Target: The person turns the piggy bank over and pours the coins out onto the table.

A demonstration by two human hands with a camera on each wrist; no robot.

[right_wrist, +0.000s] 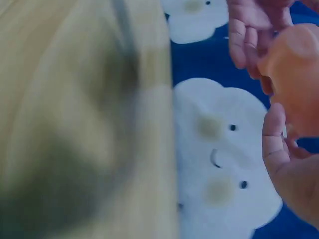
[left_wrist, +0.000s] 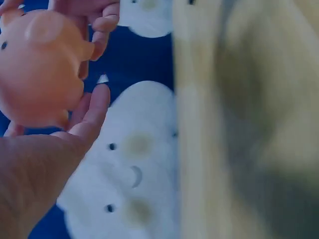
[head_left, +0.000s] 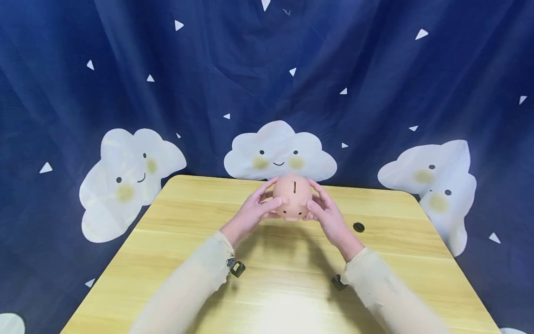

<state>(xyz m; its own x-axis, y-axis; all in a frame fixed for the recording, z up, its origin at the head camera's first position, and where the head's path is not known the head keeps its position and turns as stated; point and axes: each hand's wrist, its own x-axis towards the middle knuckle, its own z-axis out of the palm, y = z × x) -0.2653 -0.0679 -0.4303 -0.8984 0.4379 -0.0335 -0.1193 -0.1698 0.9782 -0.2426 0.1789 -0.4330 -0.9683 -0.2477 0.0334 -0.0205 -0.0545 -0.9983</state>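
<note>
- A pink piggy bank (head_left: 293, 197) sits between both hands near the far edge of the wooden table (head_left: 187, 260), roughly at its middle, with its snout toward the person and the coin slot on top.
- The head view does not settle whether the pig rests on the table or is lifted a little above it.
- The left hand (head_left: 254, 211) holds the pig's left side, its fingers (head_left: 267, 188) curled round the flank and the thumb laid toward the snout.
- The right hand (head_left: 327, 213) holds the opposite side the same way, fingers wrapped over the upper flank and the thumb near the face.
- In the left wrist view the piggy bank (left_wrist: 40, 64) fills the upper left corner, with the left hand (left_wrist: 45, 164) cupped beneath it and the fingertips of the other hand curling over its top.
- In the right wrist view, only part of the piggy bank (right_wrist: 296, 79) shows at the right edge, with the right hand (right_wrist: 286, 164) under it.
- A small round black disc (head_left: 359, 227) lies flat on the table just right of the right hand, apart from the pig.
- Both forearms wear pale sheer sleeves (head_left: 187, 287), and each wrist carries a small dark camera mount (head_left: 236, 267).
- Behind the table hangs a dark blue curtain (head_left: 375, 83) printed with smiling white clouds and small white triangles.
</note>
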